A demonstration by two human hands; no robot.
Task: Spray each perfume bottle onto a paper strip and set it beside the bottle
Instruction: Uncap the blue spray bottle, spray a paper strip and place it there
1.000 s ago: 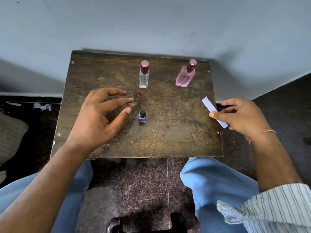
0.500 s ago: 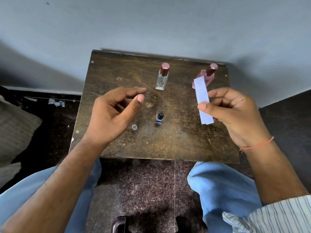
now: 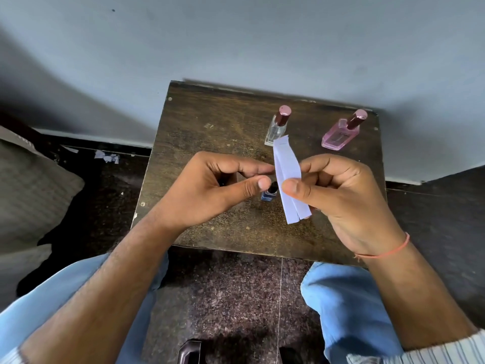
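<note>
Above the small blue bottle point(image 3: 269, 194), the right hand point(image 3: 346, 195) pinches seemingly two paper strips point(image 3: 287, 164) upright so the left hand point(image 3: 210, 189), thumb and forefinger apart, can peel one off.

A worn wooden table point(image 3: 210, 122) stands against a grey wall point(image 3: 236, 35), paper scraps point(image 3: 106, 156) on the dark floor point(image 3: 223, 298).

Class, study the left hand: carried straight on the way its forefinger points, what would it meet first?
The paper strips pinched in the right hand; the forefinger of the left hand looks almost at their edge, though depth is unclear.
</note>
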